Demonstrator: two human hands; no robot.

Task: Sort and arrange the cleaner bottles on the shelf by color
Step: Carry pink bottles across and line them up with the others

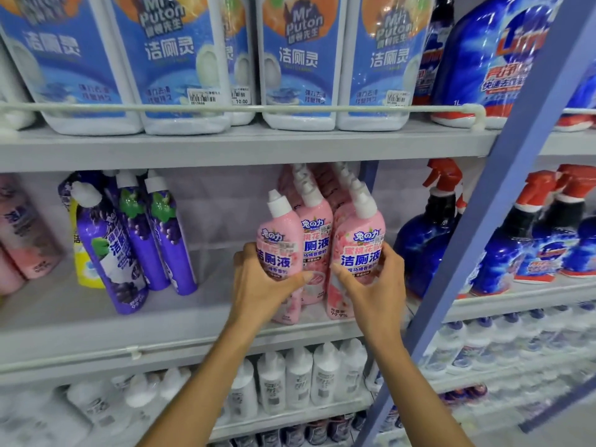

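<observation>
Your forearms reached up from the bottom edge toward the middle shelf (161,321). Your left hand (261,285) was clamped around the belly of one pink bottle (280,253); your right hand (375,279) was clamped around a second pink bottle (356,253), thumb across the label. Both bottles stood at the front of the pink group (317,214), just beyond your knuckles, touching their neighbours.

Handling, as a judgement: these bottles were probably rigid plastic, moderately heavy if full, and smooth enough to slip under a loose grip. Taking hold at the waist below the angled white neck looked soundest; the neck offered a poor hold.

To the left of your left hand, well apart, stood the purple bottles (142,240), leaning, with a yellow bottle (84,269) partly hidden behind them. Rear pink bottles were hidden behind the front ones, so their count could not be told. Blurred pink containers (25,233) were cut off at the far left.
</observation>
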